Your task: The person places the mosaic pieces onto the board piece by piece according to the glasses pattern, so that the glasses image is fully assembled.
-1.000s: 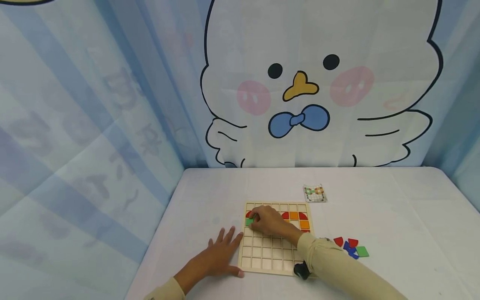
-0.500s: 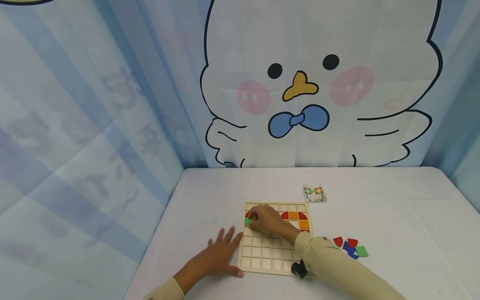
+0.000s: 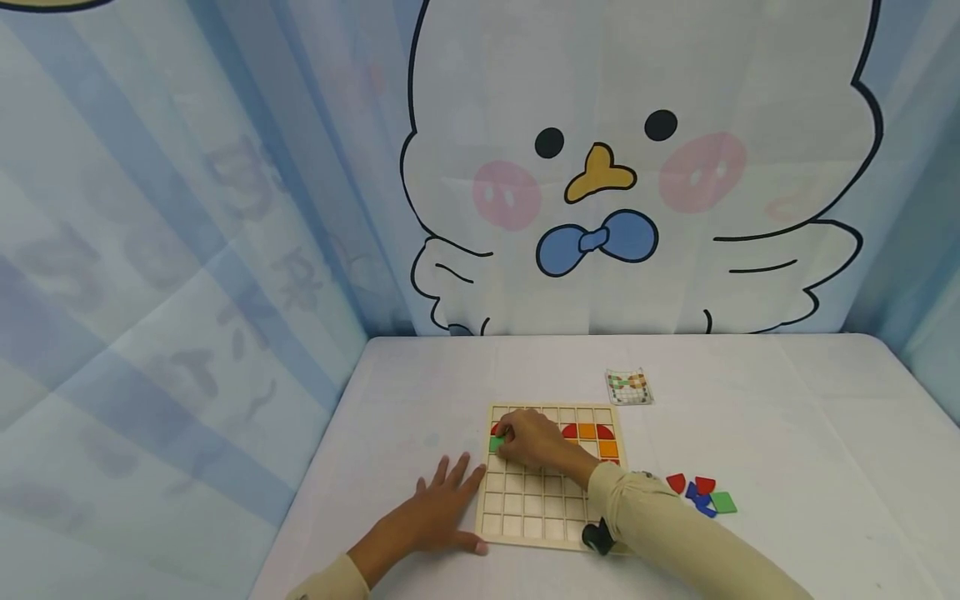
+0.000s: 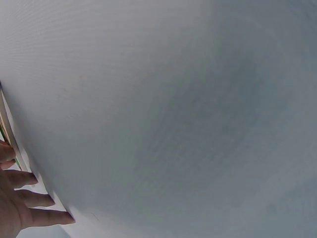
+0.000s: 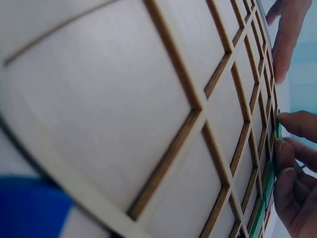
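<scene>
A wooden grid board (image 3: 525, 505) lies on the white table. My right hand (image 3: 534, 440) reaches across it, fingers curled, thumb and fingertips pinching a green square tile (image 3: 495, 444) at the left column. The right wrist view shows these fingertips right at the green tile's edge (image 5: 279, 119), with more green pieces (image 5: 262, 208) along the grid. Just above sits a red rounded piece (image 3: 495, 428), partly covered by the fingers. Red and orange pieces (image 3: 587, 431) fill cells at the board's upper right. My left hand (image 3: 444, 508) rests spread on the table, fingertips at the board's left edge.
Right of the board lie loose red pieces (image 3: 705, 485), blue pieces (image 3: 701, 498) and a green square (image 3: 724, 502). A small pattern card (image 3: 629, 387) lies behind the board. A black device (image 3: 597, 537) at my right wrist hangs over the board's front corner.
Both hands keep nearly the same places. My right forearm and the black device at its wrist have shifted very slightly to the left.
</scene>
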Motion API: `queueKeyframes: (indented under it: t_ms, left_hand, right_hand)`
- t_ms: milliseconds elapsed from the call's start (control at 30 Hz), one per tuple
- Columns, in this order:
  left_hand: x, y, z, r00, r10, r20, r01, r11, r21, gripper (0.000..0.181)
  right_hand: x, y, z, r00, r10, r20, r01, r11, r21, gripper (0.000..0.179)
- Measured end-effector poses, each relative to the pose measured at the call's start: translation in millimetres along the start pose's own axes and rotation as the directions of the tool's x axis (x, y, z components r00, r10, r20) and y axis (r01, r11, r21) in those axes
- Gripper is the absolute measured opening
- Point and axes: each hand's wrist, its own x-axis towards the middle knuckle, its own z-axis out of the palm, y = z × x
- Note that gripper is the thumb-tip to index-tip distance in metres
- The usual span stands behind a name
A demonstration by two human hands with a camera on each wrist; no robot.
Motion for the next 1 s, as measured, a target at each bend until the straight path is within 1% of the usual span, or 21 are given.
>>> queueKeyframes:
  t_ms: [167,333,533,667,767,1000]
  left_hand:
    - [0.0,0.7,-0.6,1.000,-0.002,0.006,0.003,1.000,-0.019,0.111]
    - [0.7,-0.7,1.5,1.000,-0.003,-0.001,0.003,1.000,-0.010,0.112]
    - [-0.3,-2.1,1.6,1.000,-0.001,-0.011,0.000,1.000,-0.017,0.112]
    - [-2.1,-2.9,3.3,1.000,-0.022,-0.010,0.022,0.999,-0.034,0.112]
    - [-1.4,-2.9,4.4,0.999,-0.039,-0.004,0.039,0.999,-0.033,0.112]
    - [2.1,0.0,4.1,0.999,-0.041,-0.001,0.041,0.999,-0.024,0.113]
  right_hand:
    - [-1.5,0.3,-0.9,1.000,-0.028,0.003,0.028,1.000,0.015,0.017]
    - [-5.4,3.1,-6.0,0.996,-0.079,0.037,0.077,0.996,0.048,0.018]
    - [-17.3,15.3,-21.6,0.982,-0.172,0.083,0.163,0.981,0.104,0.021]
    - [-29.9,28.7,-35.4,0.974,-0.207,0.092,0.193,0.971,0.143,0.019]
    - [-43.2,43.9,-48.8,0.975,-0.203,0.086,0.190,0.971,0.143,0.018]
    - [-80.3,83.1,-80.6,0.991,-0.107,0.082,0.095,0.986,0.139,0.018]
